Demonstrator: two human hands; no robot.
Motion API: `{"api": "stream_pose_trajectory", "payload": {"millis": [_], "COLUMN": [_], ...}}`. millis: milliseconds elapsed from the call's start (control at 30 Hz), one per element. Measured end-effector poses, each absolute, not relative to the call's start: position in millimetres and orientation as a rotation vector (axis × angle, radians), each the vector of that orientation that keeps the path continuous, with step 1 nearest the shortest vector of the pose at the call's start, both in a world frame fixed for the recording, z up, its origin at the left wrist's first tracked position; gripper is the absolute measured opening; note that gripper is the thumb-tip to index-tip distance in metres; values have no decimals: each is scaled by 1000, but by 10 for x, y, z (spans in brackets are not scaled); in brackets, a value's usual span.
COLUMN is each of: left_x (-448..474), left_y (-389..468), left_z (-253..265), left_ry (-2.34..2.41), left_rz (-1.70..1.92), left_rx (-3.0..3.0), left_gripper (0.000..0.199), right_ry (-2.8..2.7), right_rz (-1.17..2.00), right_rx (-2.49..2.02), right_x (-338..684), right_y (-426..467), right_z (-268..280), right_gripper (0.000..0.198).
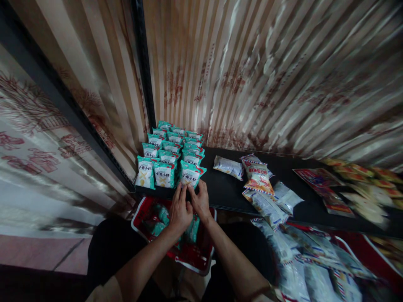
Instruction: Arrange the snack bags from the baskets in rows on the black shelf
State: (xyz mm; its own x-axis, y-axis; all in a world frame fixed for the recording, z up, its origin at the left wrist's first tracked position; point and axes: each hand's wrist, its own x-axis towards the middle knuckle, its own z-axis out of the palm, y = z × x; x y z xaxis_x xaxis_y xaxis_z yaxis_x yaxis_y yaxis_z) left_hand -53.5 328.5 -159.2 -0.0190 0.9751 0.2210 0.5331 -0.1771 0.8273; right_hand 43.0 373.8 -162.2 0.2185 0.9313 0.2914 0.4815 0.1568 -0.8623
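Teal-and-white snack bags stand upright in three rows at the left end of a black shelf. At the front of the right-hand row, a snack bag (189, 174) leans a little to the right. My left hand (181, 212) pinches its lower edge with the fingertips. Beside it, my right hand (200, 202) has its fingers closed on the same bag's lower right edge. Below my wrists, a red basket (201, 264) with a pale rim holds several more teal bags (192, 230), partly hidden by my arms.
The black shelf (220, 191) runs rightward, with loose white and orange chip bags (258, 177) on it. Red flat packets (317, 182) lie farther right. A heap of silvery bags (292, 277) sits at lower right. Behind stands a dark post (143, 63) and a pleated curtain (252, 75).
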Motion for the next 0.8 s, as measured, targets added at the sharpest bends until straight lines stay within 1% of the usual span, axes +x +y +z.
{"api": "stream_pose_trajectory", "payload": {"millis": [167,367,533,800], "left_x": [-565,-565,-551,-568], "left_y": [3288,3294,3280,3276], "left_z": [-1583,-1621,-1611,-1621], "left_ry": [1616,1616,1617,1647], "left_rz": [1121,1105,1117,1108], "left_rx": [1806,1842,1863,1852], "left_gripper": [60,62,61,60], "right_ry": [-1366,-1428,-1418,-1475], "right_rz": [589,581,620,613], "right_rx": [-1525,-1541,-1521,-1554], "right_x": [425,482,537,506], "right_y": [3747,3791,3827,3818], "right_z": [-1613,-1599,-1603,-1587], "right_gripper": [50,38,44,43]}}
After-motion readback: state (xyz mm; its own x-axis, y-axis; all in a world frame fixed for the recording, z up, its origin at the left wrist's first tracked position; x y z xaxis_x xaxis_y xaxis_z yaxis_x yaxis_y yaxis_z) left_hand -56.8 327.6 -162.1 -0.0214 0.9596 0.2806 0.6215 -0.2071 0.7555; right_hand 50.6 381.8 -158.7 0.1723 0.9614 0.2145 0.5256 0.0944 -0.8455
